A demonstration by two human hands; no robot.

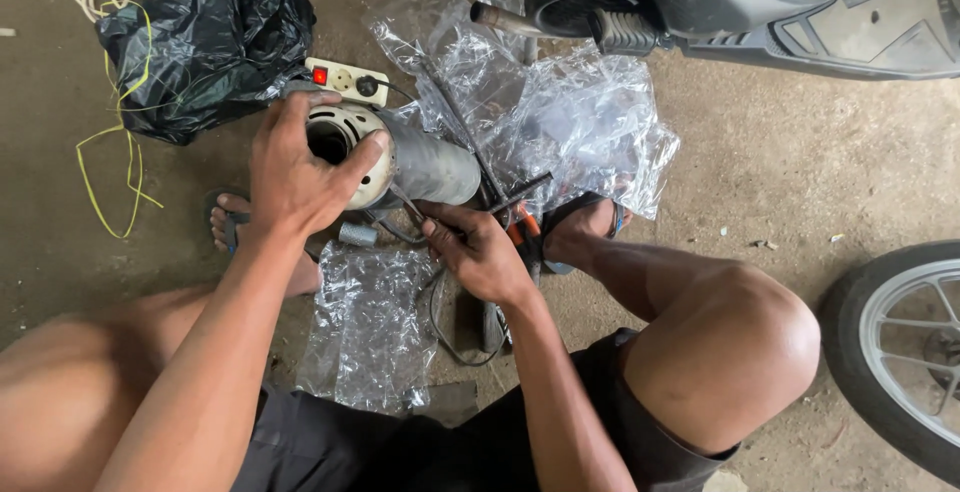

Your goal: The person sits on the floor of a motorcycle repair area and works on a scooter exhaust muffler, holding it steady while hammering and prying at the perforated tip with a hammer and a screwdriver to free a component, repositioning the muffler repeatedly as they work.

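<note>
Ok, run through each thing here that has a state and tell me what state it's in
left hand: gripping the open end of the metal cylinder
metal cylinder: lying on its side on the ground
right hand: closed on a thin dark tool
power strip: red switch showing, one plug in
black plastic bag: crumpled
clear plastic sheets: crumpled, spread out

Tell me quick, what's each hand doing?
Left hand: gripping the round end of the metal cylinder.
Right hand: closed around a thin tool.

Left hand (pixel 295 167) grips metal cylinder (pixel 420 162); right hand (pixel 480 252) holds pliers (pixel 525 227).
</note>
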